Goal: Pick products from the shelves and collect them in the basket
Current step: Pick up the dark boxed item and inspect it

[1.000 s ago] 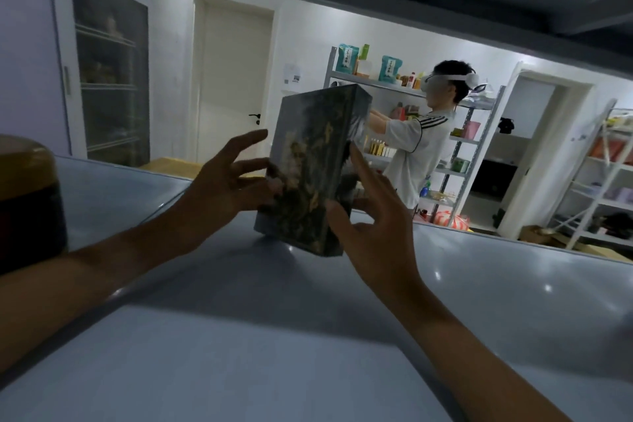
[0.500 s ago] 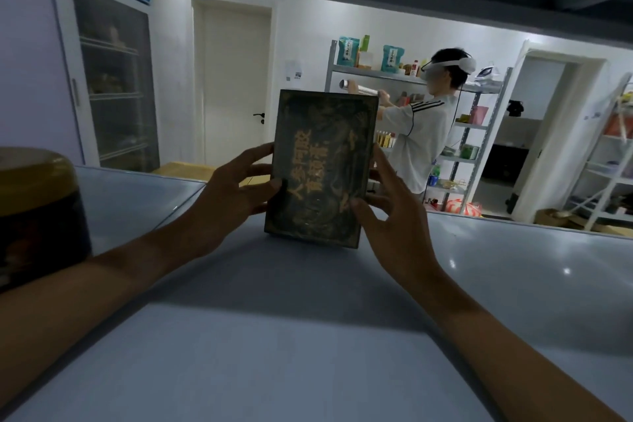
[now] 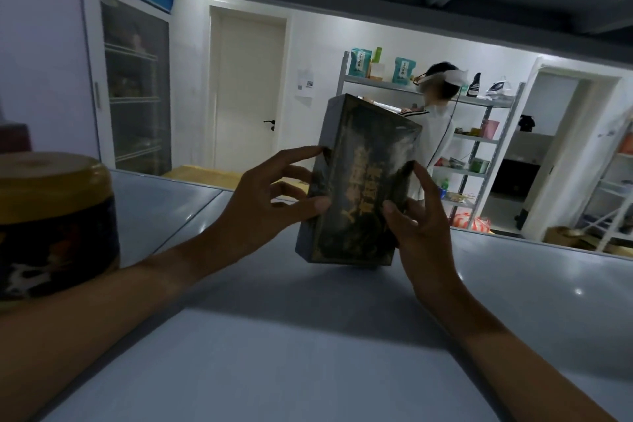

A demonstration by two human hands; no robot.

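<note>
Both hands, left hand (image 3: pixel 270 197) and right hand (image 3: pixel 419 216), pinch dark gold-lettered box (image 3: pixel 359 181), tilted, apparently just touching grey shelf (image 3: pixel 308 336).

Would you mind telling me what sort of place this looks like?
Probably a small mock shop or stockroom: metal shelving stocked with packaged goods, a glass-door display fridge, and a dark product box held over a grey shelf by both hands.
</note>
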